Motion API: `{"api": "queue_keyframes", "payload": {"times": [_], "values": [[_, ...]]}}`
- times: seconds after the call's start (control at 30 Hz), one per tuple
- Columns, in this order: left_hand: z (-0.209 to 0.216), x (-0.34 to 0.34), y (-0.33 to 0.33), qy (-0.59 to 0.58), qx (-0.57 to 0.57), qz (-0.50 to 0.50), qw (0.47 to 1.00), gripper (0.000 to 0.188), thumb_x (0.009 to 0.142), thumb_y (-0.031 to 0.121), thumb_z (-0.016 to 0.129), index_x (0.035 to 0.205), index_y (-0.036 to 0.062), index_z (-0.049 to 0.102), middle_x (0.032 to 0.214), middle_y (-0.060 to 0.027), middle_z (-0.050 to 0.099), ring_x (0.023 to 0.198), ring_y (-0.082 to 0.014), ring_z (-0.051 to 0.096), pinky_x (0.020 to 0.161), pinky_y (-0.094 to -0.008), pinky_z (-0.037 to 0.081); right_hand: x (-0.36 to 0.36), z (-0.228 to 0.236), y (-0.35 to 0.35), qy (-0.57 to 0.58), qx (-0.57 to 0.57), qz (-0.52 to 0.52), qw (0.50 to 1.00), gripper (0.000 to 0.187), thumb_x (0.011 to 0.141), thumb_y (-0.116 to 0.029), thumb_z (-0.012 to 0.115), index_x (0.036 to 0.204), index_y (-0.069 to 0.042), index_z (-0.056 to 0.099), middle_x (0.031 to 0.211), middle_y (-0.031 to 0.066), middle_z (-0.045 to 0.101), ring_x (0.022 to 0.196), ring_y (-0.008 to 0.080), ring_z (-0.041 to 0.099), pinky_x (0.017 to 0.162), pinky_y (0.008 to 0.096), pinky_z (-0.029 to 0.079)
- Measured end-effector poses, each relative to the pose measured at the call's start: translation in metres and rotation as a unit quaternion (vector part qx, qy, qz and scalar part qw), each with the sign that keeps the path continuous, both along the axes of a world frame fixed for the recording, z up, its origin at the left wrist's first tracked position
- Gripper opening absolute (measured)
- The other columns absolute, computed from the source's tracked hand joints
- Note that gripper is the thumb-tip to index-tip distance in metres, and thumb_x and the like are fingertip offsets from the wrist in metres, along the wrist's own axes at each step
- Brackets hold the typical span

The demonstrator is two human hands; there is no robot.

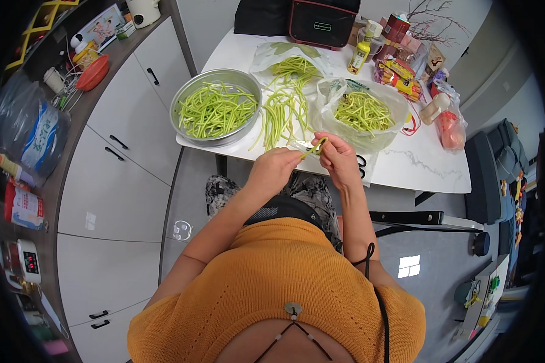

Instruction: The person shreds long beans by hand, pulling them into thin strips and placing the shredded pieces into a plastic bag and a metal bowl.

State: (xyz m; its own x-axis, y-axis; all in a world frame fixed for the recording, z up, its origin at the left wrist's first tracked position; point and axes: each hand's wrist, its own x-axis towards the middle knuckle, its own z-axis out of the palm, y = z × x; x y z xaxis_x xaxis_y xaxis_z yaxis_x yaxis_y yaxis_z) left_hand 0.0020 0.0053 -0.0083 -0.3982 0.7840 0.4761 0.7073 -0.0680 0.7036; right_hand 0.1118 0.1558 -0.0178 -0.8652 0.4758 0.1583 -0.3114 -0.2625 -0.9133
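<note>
Stem (pixel 313 150): slim, yellow-green, curled over at its right end. Fingers narrow: left hand (pixel 275 170) pinches left end, right hand (pixel 338 160) the curl.

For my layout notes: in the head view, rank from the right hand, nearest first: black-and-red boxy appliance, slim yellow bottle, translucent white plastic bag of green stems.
1. Translucent bag, just beyond the right hand.
2. Yellow bottle, behind the bag.
3. Boxy appliance, farther back, leftward.

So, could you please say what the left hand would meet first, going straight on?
The left hand would probably meet the right hand, just past the green stem, though depth is unclear.
</note>
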Motion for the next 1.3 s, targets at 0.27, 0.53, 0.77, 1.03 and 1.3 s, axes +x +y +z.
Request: {"api": "queue_keyframes", "payload": {"times": [0.27,0.53,0.77,1.03,1.3], "values": [[-0.001,0.001,0.0,-0.053,-0.016,-0.01,0.998,0.016,0.081,0.009,0.055,0.092,0.0005,0.062,0.075,-0.0116,0.061,0.067,-0.0225,0.058,0.062,-0.0298,0.044,0.0,0.003,-0.002,-0.016,0.02,-0.059,0.998,0.023,0.087,-0.015,0.056,0.105,0.0,0.06,0.087,0.004,0.061,0.052,0.0034,0.037,0.045,0.0166,0.028],[-0.005,-0.014,-0.002,-0.09,-0.034,0.026,0.995,0.016,0.081,0.01,0.057,0.092,-0.0005,0.063,0.075,-0.0102,0.061,0.065,-0.0182,0.058,0.06,-0.027,0.044,0.002,0.009,0.004,-0.01,-0.001,-0.113,0.994,0.026,0.087,-0.016,0.056,0.11,-0.003,0.058,0.075,-0.0014,0.056,0.05,0.0023,0.036,0.042,0.0156,0.026],[0.001,-0.021,-0.002,-0.049,0.002,0.046,0.998,0.014,0.08,0.008,0.058,0.091,0.0004,0.064,0.074,-0.0099,0.06,0.066,-0.019,0.057,0.06,-0.0273,0.043,0.012,0.012,0.014,0.019,-0.019,0.033,0.999,0.028,0.09,-0.023,0.05,0.107,-0.002,0.057,0.084,0.0044,0.059,0.049,0.003,0.035,0.042,0.0152,0.027],[0.002,-0.02,-0.001,-0.031,0.022,0.041,0.998,0.014,0.08,0.008,0.058,0.09,0.0007,0.064,0.074,-0.0101,0.06,0.065,-0.02,0.057,0.06,-0.028,0.043,0.008,0.018,-0.004,-0.015,0.043,0.139,0.989,0.043,0.084,-0.026,0.06,0.119,-0.004,0.049,0.097,0.0038,0.059,0.051,0.0006,0.034,0.044,0.0134,0.028],[0.005,-0.014,-0.001,-0.048,0.029,0.013,0.998,0.014,0.08,0.008,0.058,0.089,-0.0006,0.063,0.074,-0.0096,0.06,0.066,-0.0192,0.056,0.06,-0.0275,0.043,0.005,0.009,0.0,-0.035,0.024,0.045,0.998,0.035,0.083,-0.015,0.061,0.115,-0.002,0.055,0.089,0.0026,0.061,0.05,0.0005,0.034,0.044,0.0151,0.027]]}}
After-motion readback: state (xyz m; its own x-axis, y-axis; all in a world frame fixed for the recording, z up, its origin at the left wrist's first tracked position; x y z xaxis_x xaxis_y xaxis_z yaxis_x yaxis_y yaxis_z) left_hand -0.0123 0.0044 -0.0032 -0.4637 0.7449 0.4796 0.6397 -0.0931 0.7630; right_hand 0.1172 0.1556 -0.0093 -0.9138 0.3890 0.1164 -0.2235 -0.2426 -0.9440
